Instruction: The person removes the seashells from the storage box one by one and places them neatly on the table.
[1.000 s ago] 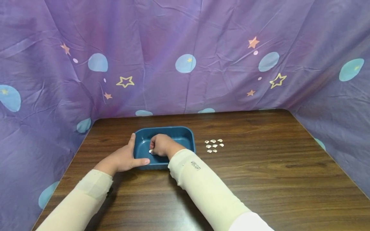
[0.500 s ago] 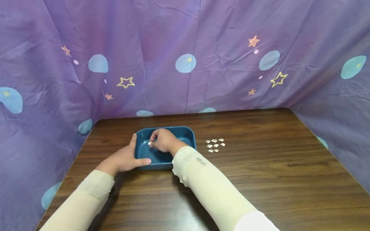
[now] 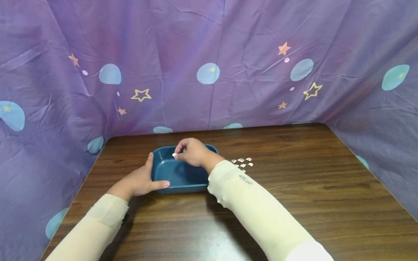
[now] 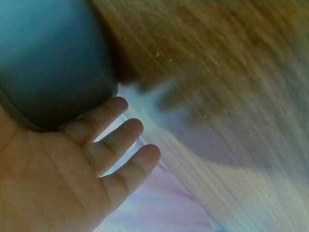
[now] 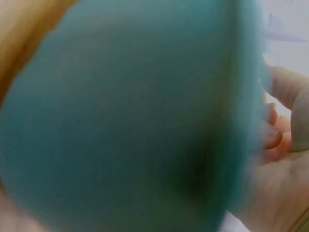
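In the head view my right hand (image 3: 194, 153) pinches a small white shell-like piece (image 3: 174, 154) between thumb and fingertips, above the far left part of a blue rectangular tray (image 3: 186, 189). My left hand (image 3: 138, 180) steadies the tray's near left corner, thumb along the near rim and index finger up the left side. In the left wrist view the other fingers of that left hand (image 4: 104, 150) reach out straight beside the tray's outer wall (image 4: 53, 58). The tray's wall (image 5: 120, 111) fills most of the right wrist view, hiding the pinched piece.
Several more small white pieces (image 3: 241, 160) lie in rows right of the tray, partly hidden by my right wrist. A dark wood-grain table (image 3: 294, 188) carries everything. Purple patterned cloth (image 3: 183, 54) hangs behind it and at both sides.
My right hand, still pinching the white piece, has risen from the tray's bottom and moved away from me and slightly right. My left hand stays at the tray's corner.
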The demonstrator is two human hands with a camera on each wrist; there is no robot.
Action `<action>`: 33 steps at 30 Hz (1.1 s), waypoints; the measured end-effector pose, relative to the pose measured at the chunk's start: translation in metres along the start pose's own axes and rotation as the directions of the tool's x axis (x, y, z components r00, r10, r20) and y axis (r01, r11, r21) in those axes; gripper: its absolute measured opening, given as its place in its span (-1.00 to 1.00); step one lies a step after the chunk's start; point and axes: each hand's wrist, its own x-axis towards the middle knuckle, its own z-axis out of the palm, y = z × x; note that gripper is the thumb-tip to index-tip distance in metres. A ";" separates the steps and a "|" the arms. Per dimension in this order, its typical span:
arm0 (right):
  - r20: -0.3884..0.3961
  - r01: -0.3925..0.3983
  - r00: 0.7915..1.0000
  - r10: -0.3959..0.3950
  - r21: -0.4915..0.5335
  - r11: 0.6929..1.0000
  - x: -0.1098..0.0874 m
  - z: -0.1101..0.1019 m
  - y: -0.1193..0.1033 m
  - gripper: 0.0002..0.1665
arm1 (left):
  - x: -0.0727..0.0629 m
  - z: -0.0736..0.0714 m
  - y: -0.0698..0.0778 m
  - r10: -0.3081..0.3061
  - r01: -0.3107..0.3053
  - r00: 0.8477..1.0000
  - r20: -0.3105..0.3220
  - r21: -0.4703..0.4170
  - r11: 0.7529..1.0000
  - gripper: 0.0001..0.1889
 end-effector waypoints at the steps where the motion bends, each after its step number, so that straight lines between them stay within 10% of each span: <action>1: -0.003 0.006 1.000 -0.006 0.000 1.000 -0.002 -0.005 0.000 -0.89 | 0.000 0.000 0.000 -0.001 0.001 1.000 -0.001 -0.005 1.000 0.48; 33: -0.041 -0.003 0.999 -0.006 -0.225 0.974 -0.100 -0.132 0.104 -0.95 | -0.003 0.000 0.001 -0.001 0.001 1.000 -0.005 0.013 1.000 0.47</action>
